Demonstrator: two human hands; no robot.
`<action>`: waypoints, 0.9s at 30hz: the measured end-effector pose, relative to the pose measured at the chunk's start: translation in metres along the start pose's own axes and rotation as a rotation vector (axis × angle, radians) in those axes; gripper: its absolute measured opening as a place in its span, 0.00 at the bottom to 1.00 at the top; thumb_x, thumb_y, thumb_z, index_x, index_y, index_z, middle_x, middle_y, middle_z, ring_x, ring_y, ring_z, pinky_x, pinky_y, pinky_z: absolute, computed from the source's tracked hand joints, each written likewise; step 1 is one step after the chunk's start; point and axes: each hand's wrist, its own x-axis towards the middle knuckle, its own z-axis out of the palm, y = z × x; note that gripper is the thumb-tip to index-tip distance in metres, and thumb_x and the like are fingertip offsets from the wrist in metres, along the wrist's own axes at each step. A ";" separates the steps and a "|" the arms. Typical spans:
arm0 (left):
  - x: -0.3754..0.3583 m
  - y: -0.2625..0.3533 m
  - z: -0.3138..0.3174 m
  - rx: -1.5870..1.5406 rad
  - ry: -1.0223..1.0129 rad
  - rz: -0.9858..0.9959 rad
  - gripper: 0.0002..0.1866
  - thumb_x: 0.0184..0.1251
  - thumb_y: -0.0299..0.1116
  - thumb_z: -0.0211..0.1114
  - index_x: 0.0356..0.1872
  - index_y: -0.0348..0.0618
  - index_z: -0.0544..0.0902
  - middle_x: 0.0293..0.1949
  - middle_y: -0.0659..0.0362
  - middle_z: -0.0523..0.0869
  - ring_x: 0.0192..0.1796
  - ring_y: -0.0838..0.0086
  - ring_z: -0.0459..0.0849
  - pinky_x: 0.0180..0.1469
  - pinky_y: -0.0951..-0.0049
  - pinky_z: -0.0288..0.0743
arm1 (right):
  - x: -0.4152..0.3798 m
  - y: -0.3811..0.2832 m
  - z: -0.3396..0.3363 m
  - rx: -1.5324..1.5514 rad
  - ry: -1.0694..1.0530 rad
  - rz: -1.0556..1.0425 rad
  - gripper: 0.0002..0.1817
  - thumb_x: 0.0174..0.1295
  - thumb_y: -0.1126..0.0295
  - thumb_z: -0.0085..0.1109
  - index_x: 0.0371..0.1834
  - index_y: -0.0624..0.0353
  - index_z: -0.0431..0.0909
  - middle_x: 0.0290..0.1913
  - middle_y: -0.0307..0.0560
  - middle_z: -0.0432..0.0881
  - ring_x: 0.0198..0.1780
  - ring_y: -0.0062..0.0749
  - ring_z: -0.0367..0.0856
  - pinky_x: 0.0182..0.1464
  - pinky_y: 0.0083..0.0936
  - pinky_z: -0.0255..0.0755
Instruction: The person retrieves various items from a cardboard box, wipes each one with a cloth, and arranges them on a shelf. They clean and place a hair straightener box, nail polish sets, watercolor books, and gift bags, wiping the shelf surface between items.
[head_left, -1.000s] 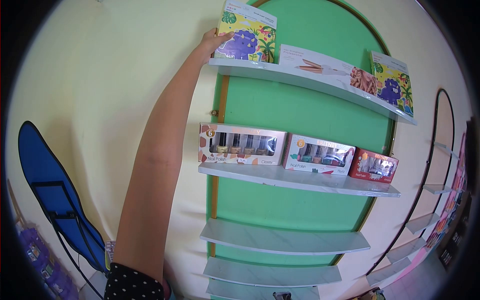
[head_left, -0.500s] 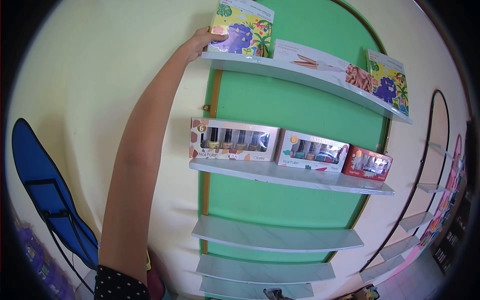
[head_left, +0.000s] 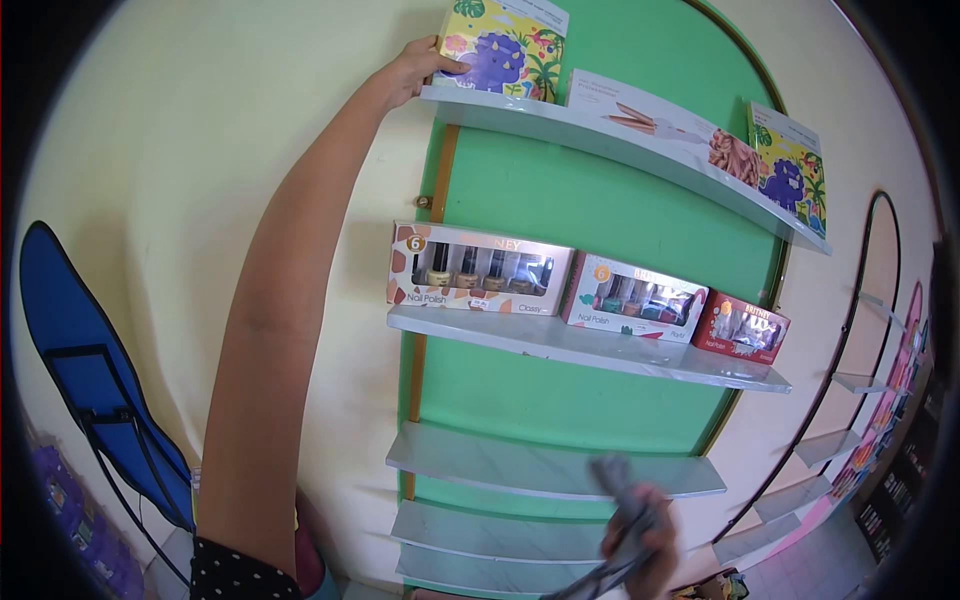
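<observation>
My left hand (head_left: 415, 72) is raised to the top shelf (head_left: 500, 106), its fingers closed on the left edge of a yellow dinosaur box (head_left: 500, 55) that stands upright there. Low in the view, in front of the lower shelves, my right hand (head_left: 645, 545) is wrapped round a grey cloth (head_left: 625, 500), blurred by motion. A white hair-styler box (head_left: 660, 125) and a second dinosaur box (head_left: 790, 175) stand further right on the top shelf.
Three nail polish boxes stand on the second shelf (head_left: 590, 350): a wide one (head_left: 480, 270), a white one (head_left: 635, 297) and a red one (head_left: 742, 327). A blue board (head_left: 85, 370) leans at the left. Another shelf unit (head_left: 830, 445) is at the right.
My right hand has come into view from below with the grey cloth, of which only a dark tip showed before. The view has shifted slightly; my left hand stays at the dinosaur box.
</observation>
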 end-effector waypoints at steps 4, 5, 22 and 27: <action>0.002 0.001 -0.002 -0.002 -0.006 0.002 0.26 0.46 0.27 0.65 0.49 0.40 0.66 0.39 0.59 0.78 0.38 0.76 0.79 0.37 0.77 0.76 | 0.094 -0.076 0.080 -0.576 -0.171 -0.367 0.29 0.39 0.63 0.53 0.48 0.65 0.66 0.36 0.50 0.73 0.31 0.27 0.74 0.32 0.19 0.69; 0.002 0.000 -0.003 -0.001 0.002 0.004 0.26 0.46 0.27 0.65 0.49 0.40 0.66 0.39 0.59 0.78 0.38 0.76 0.79 0.37 0.77 0.76 | 0.117 -0.089 0.115 -0.693 -0.196 -0.461 0.22 0.46 0.67 0.49 0.47 0.63 0.68 0.41 0.45 0.72 0.36 0.24 0.71 0.40 0.18 0.65; -0.006 0.033 -0.039 -0.171 0.334 0.158 0.20 0.43 0.22 0.63 0.41 0.35 0.70 0.37 0.53 0.77 0.37 0.67 0.79 0.38 0.70 0.75 | 0.350 -0.077 0.250 -1.927 -0.517 -0.715 0.18 0.54 0.62 0.34 0.34 0.63 0.72 0.38 0.55 0.74 0.39 0.40 0.71 0.44 0.33 0.62; -0.010 0.052 -0.054 -0.144 0.558 0.216 0.20 0.44 0.18 0.59 0.42 0.36 0.69 0.33 0.53 0.77 0.35 0.68 0.78 0.33 0.70 0.74 | 0.339 -0.067 0.282 -1.656 -0.466 -0.305 0.18 0.55 0.59 0.37 0.35 0.61 0.72 0.36 0.44 0.73 0.35 0.25 0.69 0.39 0.26 0.62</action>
